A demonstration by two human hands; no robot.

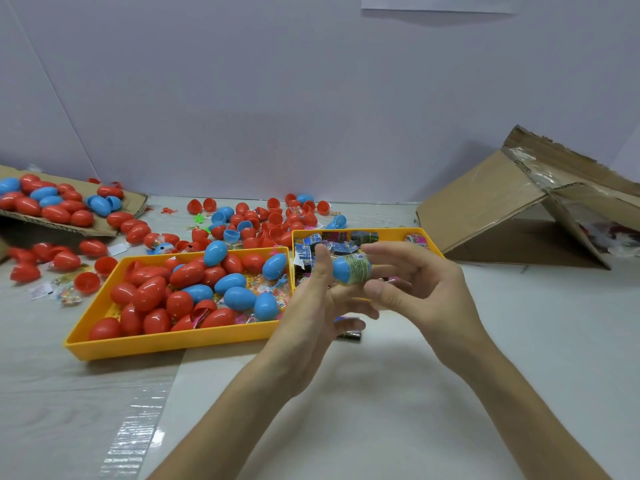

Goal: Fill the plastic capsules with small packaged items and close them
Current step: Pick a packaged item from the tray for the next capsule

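On the tabletop (450,375), open halves (273,221) at upper centre lie unfilled; the yellow tray (166,344) at centre left holds many closed capsules (149,292); at centre the left hand (311,306) grips a blue capsule half (341,271), the right hand (422,282) pinches a packet (360,268) into it; its other half looks not yet fitted

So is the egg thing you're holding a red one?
No, the capsule half being held is blue, with a packet poking out of it.
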